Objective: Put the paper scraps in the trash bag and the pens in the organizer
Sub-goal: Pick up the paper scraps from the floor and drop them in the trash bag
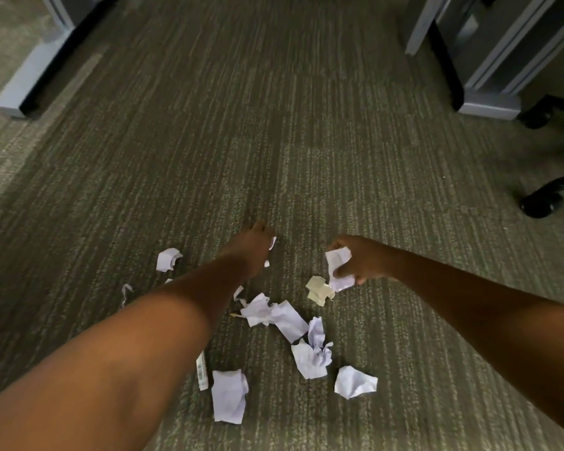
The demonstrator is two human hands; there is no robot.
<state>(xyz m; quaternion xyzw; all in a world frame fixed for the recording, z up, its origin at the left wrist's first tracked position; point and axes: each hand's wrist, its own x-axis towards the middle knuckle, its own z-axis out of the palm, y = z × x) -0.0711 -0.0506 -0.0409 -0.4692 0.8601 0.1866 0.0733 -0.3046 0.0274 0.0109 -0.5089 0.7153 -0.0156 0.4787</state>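
Observation:
Several torn white paper scraps lie scattered on the carpet: one at the left, a crumpled cluster in the middle, a flat piece near me and a crumpled one at the right. A yellowish scrap lies just below my right hand. My right hand is closed on a white paper scrap. My left hand reaches down to the floor, with a small white scrap showing at its fingertips; whether it is gripped is unclear. A printed white strip lies partly under my left forearm. No pens, trash bag or organizer appear.
Grey-green striped carpet covers the floor. Grey furniture bases stand at the far left and far right. Black chair casters sit at the right edge.

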